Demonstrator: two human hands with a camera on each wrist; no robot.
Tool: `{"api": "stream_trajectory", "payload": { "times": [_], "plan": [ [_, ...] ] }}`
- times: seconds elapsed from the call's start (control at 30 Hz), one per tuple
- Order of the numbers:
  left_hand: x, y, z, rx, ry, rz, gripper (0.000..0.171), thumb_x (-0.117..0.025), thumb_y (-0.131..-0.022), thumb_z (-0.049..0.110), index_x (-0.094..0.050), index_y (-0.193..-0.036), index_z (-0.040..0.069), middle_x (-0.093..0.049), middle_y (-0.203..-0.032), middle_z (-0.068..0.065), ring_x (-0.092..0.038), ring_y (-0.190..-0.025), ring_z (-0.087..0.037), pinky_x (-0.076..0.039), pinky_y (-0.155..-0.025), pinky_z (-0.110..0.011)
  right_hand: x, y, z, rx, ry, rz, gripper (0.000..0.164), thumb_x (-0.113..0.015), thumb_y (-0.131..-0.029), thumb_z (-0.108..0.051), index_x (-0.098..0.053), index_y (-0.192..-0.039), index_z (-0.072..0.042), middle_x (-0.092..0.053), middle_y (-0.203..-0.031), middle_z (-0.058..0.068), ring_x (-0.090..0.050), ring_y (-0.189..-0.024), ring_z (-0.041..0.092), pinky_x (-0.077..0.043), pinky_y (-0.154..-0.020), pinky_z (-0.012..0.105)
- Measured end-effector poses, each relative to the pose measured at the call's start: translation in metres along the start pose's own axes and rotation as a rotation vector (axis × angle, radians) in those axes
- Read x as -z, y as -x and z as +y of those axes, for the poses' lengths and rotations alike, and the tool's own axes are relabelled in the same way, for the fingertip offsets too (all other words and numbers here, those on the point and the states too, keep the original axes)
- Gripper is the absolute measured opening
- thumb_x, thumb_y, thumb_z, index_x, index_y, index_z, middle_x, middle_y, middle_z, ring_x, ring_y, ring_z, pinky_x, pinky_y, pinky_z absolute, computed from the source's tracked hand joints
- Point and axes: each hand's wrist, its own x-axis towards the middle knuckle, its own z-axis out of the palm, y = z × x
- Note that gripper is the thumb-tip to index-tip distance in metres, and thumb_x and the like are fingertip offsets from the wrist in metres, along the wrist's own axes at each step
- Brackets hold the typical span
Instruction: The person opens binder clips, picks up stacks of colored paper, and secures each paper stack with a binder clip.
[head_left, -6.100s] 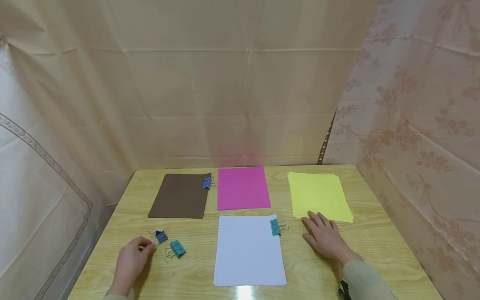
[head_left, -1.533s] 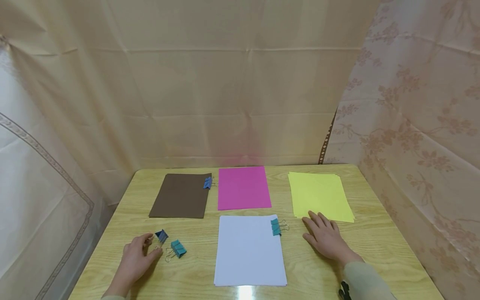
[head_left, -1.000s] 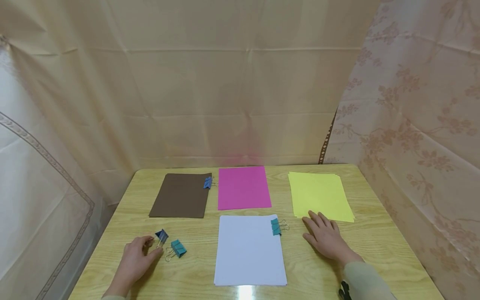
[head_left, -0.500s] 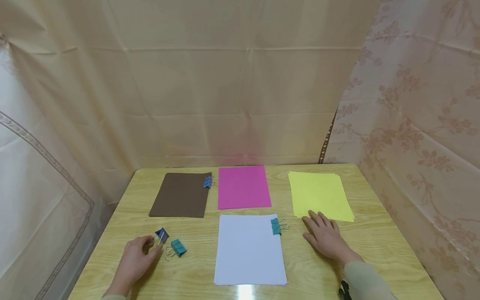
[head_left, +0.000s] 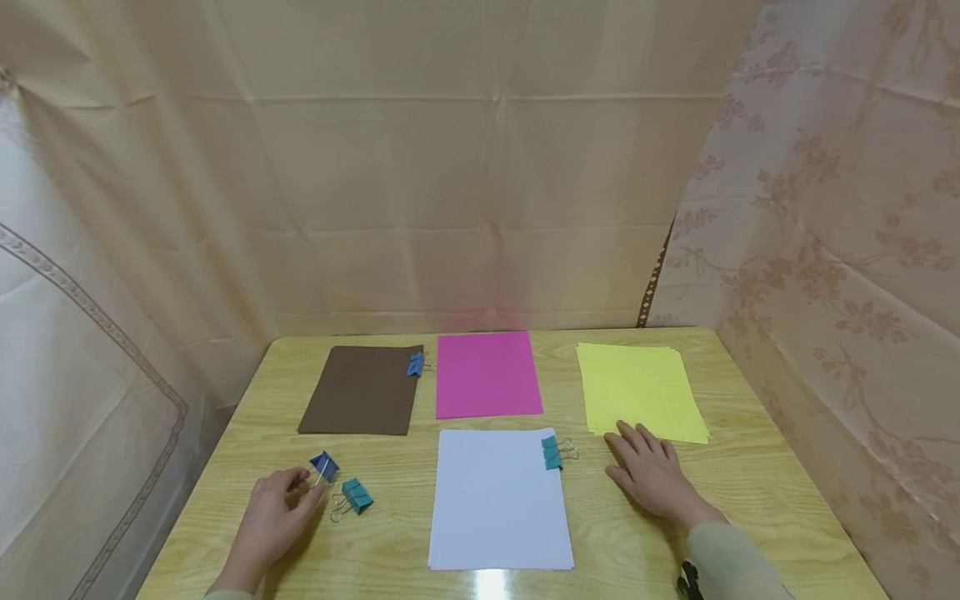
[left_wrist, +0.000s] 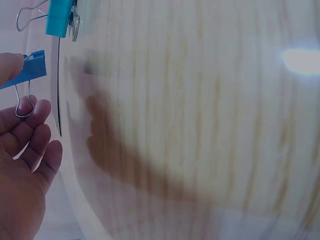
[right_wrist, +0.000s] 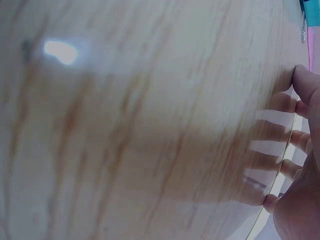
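My left hand (head_left: 272, 518) pinches a blue binder clip (head_left: 325, 466) at the table's left side. In the left wrist view the thumb lies against the clip's blue body (left_wrist: 35, 69), and one wire handle (left_wrist: 24, 111) reaches down to the fingertips. Just right of that hand lies a teal binder clip (head_left: 357, 496), handles toward me. On the right, my right hand (head_left: 652, 479) rests with spread fingers, fingertips on the near edge of a yellow paper stack (head_left: 637, 383). The right wrist view shows its fingers (right_wrist: 300, 140) touching down along that edge.
Brown paper (head_left: 360, 390) at the back left has a blue binder clip (head_left: 416, 364) on its right edge. Pink paper (head_left: 489, 375) lies at back centre. White paper (head_left: 498, 504) in front carries a teal binder clip (head_left: 551, 452). Curtains (head_left: 480, 167) enclose the wooden table (head_left: 405, 533).
Since the earliest frame my left hand has shifted right and spread its grip. The blue clip has turned and risen slightly, its wire handle now standing out. The right hand stays in place.
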Motion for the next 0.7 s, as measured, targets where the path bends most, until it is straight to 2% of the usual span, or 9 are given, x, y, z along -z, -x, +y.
{"api": "stream_trajectory", "payload": {
  "times": [0.2,0.43,0.7],
  "plan": [
    [-0.001,0.001,0.000,-0.036,-0.004,0.024,0.039,-0.070,-0.097,0.026,-0.064,-0.117,-0.007,-0.066,-0.105,-0.016,-0.053,-0.111,-0.041,-0.044,-0.094,-0.057,0.001,0.000,-0.001,0.000,0.001,-0.001,0.052,-0.062,-0.103,-0.033,-0.052,-0.145,-0.006,-0.041,-0.155,0.024,-0.034,-0.142,0.053,-0.030,-0.102,0.077],
    [0.001,0.001,0.007,-0.125,-0.019,0.084,0.034,-0.074,-0.095,0.021,-0.065,-0.114,-0.006,-0.066,-0.103,-0.014,-0.054,-0.108,-0.038,-0.046,-0.090,-0.055,0.000,0.000,-0.001,0.001,0.008,0.002,0.052,-0.062,-0.102,-0.033,-0.052,-0.145,-0.006,-0.041,-0.155,0.024,-0.035,-0.141,0.053,-0.031,-0.101,0.076],
    [-0.003,0.000,0.014,-0.231,-0.014,0.189,0.029,-0.081,-0.087,0.014,-0.068,-0.108,-0.001,-0.067,-0.098,-0.008,-0.054,-0.101,-0.029,-0.040,-0.086,-0.038,0.001,0.000,-0.001,0.001,0.007,0.000,0.052,-0.062,-0.102,-0.033,-0.052,-0.145,-0.006,-0.041,-0.154,0.024,-0.035,-0.141,0.052,-0.031,-0.101,0.076]
  ]
}}
